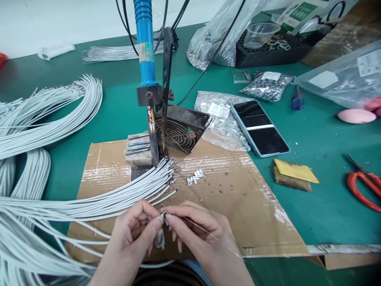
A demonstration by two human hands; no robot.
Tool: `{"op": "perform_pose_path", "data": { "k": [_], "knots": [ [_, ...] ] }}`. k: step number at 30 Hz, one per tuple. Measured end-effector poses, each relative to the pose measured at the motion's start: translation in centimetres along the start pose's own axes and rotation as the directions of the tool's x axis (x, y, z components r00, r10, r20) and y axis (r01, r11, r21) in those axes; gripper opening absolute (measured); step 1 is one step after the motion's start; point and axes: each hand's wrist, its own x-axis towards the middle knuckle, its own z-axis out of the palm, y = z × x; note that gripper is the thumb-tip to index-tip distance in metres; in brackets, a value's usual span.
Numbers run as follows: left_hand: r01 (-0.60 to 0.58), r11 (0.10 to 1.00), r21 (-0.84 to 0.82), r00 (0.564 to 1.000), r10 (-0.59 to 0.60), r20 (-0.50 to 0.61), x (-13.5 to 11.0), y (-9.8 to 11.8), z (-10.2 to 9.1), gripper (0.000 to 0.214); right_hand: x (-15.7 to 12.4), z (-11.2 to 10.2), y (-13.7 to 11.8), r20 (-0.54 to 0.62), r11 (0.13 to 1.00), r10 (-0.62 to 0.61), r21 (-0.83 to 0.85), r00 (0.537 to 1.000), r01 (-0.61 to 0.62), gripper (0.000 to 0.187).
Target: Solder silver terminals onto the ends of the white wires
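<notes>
Above the front of the cardboard, my left hand (138, 228) and my right hand (199, 226) meet fingertip to fingertip. My left thumb and index finger pinch a small wire end (163, 213) with a green tint, seemingly from a white cable; the fingers hide most of it. Between my right thumb and fingers runs a thin solder wire (214, 235), trailing down to the right. A small clear plastic piece (160, 239) hangs just below the pinch. Just beyond my hands lies a bundle of white cables (119, 196), their stripped ends under a blue-handled soldering iron (145, 59).
Small metal tabs (195, 177) lie on the cardboard (232, 206). Behind stand a fan (181, 133) and a grey block (138, 149). To the right are a phone (260, 127), a yellow-topped sponge (295, 174) and red-handled scissors (364, 184). Coiled cables (86, 103) fill the left.
</notes>
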Motion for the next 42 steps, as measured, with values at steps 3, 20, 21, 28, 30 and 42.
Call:
{"op": "perform_pose_path", "data": {
  "k": [3,20,21,28,30,42],
  "knots": [
    [0.006,1.000,-0.005,1.000,-0.006,0.014,0.0,-0.1,-0.1,0.047,0.2,-0.3,-0.5,0.023,0.996,-0.025,-0.089,0.999,0.027,0.017],
    [0.080,0.992,0.096,0.991,-0.089,0.099,-0.5,0.1,-0.8,0.050,0.3,-2.7,-1.2,0.469,0.627,-0.371,-0.510,0.801,0.589,0.025],
    [0.092,0.991,0.095,0.989,-0.102,0.103,-0.5,0.2,-0.8,0.050,0.3,-3.0,-1.1,0.488,0.573,-0.395,-0.531,0.778,0.624,0.027],
    [0.186,0.981,-0.060,0.980,-0.180,0.088,-0.5,0.8,-1.5,0.049,0.6,-6.2,-0.7,0.013,0.545,-0.562,-0.746,0.827,0.382,0.029],
    [0.191,0.977,-0.099,0.980,-0.184,0.071,-0.4,0.9,-1.5,0.047,0.4,-5.7,-0.6,-0.092,0.743,-0.426,-0.604,0.900,0.290,0.026],
    [0.089,0.993,-0.082,0.994,-0.084,0.064,-0.4,0.5,-1.0,0.042,0.7,-0.7,-1.3,0.146,0.995,-0.010,-0.095,0.989,0.024,0.015]
  ]
}}
